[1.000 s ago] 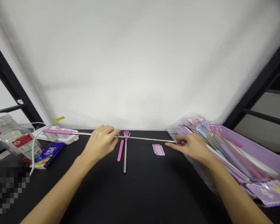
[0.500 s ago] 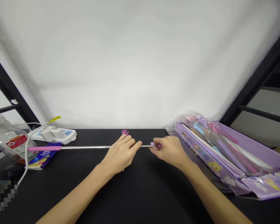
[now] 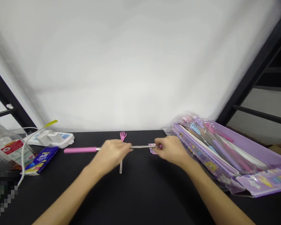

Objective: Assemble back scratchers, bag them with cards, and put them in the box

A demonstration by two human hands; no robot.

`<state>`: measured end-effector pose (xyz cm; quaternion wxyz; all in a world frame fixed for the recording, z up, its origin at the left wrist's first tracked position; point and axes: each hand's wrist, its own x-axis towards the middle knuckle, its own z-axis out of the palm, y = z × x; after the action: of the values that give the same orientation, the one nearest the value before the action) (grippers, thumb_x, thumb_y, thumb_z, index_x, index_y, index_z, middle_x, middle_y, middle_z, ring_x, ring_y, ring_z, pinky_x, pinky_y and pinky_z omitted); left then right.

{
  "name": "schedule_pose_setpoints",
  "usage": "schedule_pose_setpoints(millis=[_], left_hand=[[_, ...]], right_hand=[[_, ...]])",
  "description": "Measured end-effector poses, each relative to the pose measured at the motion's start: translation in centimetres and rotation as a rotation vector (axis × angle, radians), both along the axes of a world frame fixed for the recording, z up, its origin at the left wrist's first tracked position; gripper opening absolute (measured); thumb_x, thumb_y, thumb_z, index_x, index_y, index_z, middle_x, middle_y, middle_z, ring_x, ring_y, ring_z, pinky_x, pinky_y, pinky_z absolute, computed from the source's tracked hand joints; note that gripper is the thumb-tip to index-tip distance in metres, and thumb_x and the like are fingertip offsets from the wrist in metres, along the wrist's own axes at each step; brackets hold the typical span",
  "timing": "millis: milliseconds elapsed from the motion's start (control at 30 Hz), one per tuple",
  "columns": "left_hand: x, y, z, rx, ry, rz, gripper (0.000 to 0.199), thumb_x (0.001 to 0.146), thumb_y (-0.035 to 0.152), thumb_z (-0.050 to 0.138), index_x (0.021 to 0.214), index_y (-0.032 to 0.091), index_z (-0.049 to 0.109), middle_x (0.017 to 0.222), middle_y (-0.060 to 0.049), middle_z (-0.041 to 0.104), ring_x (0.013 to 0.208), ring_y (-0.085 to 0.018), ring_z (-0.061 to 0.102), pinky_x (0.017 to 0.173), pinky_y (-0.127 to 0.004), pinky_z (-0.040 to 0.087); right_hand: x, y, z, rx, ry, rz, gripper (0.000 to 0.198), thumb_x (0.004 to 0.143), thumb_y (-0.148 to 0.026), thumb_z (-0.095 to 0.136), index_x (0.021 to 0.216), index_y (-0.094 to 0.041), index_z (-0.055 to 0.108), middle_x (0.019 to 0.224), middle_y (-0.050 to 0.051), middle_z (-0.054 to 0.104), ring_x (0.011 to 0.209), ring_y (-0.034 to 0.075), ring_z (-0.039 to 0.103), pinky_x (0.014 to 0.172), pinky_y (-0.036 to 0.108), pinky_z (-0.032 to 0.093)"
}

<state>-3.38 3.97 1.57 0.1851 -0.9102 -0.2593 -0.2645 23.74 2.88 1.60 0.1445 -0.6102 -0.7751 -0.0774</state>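
Observation:
A telescopic back scratcher with a pink handle [image 3: 80, 150] and silver rod [image 3: 140, 146] lies level between my two hands. My left hand [image 3: 112, 154] is closed round the rod near the handle. At the other end, my right hand [image 3: 172, 151] grips the back scratcher's pink head, mostly hidden by the fingers. A small purple card tag [image 3: 152, 148] hangs beside those fingers. Behind and below my left hand, a second back scratcher with a pink hand-shaped head [image 3: 122, 136] lies on the black table [image 3: 140, 193]; part of its rod is hidden.
On the right stands a purple box [image 3: 207, 165] in clear plastic, holding several back scratchers. To the left are a white power strip [image 3: 65, 139], a blue snack packet [image 3: 43, 160], a clear plastic jar [image 3: 11, 147] and a white cable [image 3: 23, 159]. A white wall rises behind.
The pink handle has moved right, closer to my left hand, and the back scratcher looks shorter. My left hand has shifted slightly left, uncovering more of the second back scratcher.

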Motion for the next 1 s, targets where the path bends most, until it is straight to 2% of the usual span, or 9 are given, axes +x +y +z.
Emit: schedule_pose_setpoints(millis=[67,133,300,400,533,633,767,867,1000], left_hand=[[1.8,-0.6,-0.4,0.041,0.011,0.009,0.027,0.102,0.023,0.043,0.098,0.016,0.068,0.073,-0.003,0.071,0.063,-0.015,0.065,0.062,-0.027,0.051],[2.0,-0.7,-0.3,0.043,0.035,0.024,0.025,0.101,0.026,0.045,0.101,0.016,0.068,0.076,-0.003,0.072,0.065,-0.016,0.066,0.061,-0.028,0.051],[-2.9,1.1,1.5,-0.005,0.066,0.165,0.029,0.100,0.036,0.049,0.104,0.018,0.071,0.085,-0.006,0.075,0.070,-0.020,0.070,0.065,-0.030,0.052],[-5.1,1.8,2.0,-0.113,0.012,0.143,0.031,0.099,0.040,0.049,0.111,0.021,0.071,0.094,-0.005,0.076,0.076,-0.019,0.071,0.069,-0.028,0.053],[-3.0,1.0,0.9,-0.130,-0.062,0.041,0.029,0.101,0.035,0.047,0.105,0.020,0.072,0.089,-0.004,0.075,0.072,-0.016,0.069,0.067,-0.026,0.052],[0.2,-0.1,-0.7,-0.018,-0.108,0.006,0.027,0.102,0.028,0.046,0.103,0.018,0.070,0.077,-0.003,0.073,0.062,-0.014,0.065,0.063,-0.027,0.051],[2.3,-0.8,-2.2,-0.030,-0.060,0.012,0.027,0.103,0.028,0.043,0.108,0.017,0.067,0.078,-0.003,0.071,0.065,-0.014,0.066,0.072,-0.031,0.054],[2.1,-0.6,-2.1,-0.053,-0.031,0.010,0.028,0.103,0.029,0.043,0.117,0.018,0.063,0.084,-0.003,0.072,0.068,-0.014,0.066,0.078,-0.033,0.054],[-0.2,0.5,-0.3,-0.101,0.045,-0.005,0.028,0.103,0.030,0.041,0.111,0.020,0.066,0.084,-0.003,0.073,0.068,-0.015,0.066,0.068,-0.029,0.050]], right_hand=[[-1.7,-0.3,-0.2,-0.015,-0.014,0.069,0.019,0.080,-0.031,0.058,0.063,-0.024,0.062,0.059,0.001,0.067,0.057,0.017,0.058,0.056,0.031,0.021],[-2.0,-0.3,-0.1,-0.024,-0.002,0.084,0.020,0.081,-0.031,0.057,0.063,-0.024,0.062,0.060,0.001,0.067,0.057,0.017,0.059,0.056,0.031,0.021],[2.0,0.4,0.5,0.017,0.038,-0.062,0.024,0.081,-0.037,0.057,0.062,-0.023,0.059,0.056,0.001,0.062,0.058,0.018,0.056,0.056,0.030,0.021],[4.1,0.7,0.6,0.051,0.060,-0.117,0.024,0.081,-0.036,0.056,0.061,-0.022,0.057,0.055,0.002,0.060,0.058,0.018,0.054,0.056,0.030,0.021],[2.6,0.4,0.6,0.023,0.042,-0.104,0.024,0.080,-0.037,0.058,0.061,-0.023,0.059,0.054,0.001,0.060,0.057,0.018,0.054,0.055,0.030,0.019],[-0.5,-0.3,0.2,-0.025,-0.030,0.021,0.021,0.081,-0.035,0.058,0.063,-0.023,0.062,0.058,0.002,0.064,0.057,0.018,0.056,0.055,0.031,0.017],[-2.8,-0.9,-0.3,-0.049,-0.059,0.163,0.027,0.086,-0.032,0.055,0.061,-0.022,0.060,0.056,0.002,0.063,0.054,0.016,0.057,0.056,0.031,0.018],[-2.6,-0.9,-0.2,-0.017,-0.012,0.168,0.031,0.088,-0.039,0.055,0.062,-0.022,0.060,0.056,0.001,0.063,0.054,0.015,0.057,0.055,0.030,0.018],[-0.4,-0.4,0.2,-0.023,0.042,0.164,0.051,0.090,-0.063,0.049,0.061,-0.022,0.060,0.056,0.000,0.062,0.053,0.014,0.055,0.055,0.029,0.019]])
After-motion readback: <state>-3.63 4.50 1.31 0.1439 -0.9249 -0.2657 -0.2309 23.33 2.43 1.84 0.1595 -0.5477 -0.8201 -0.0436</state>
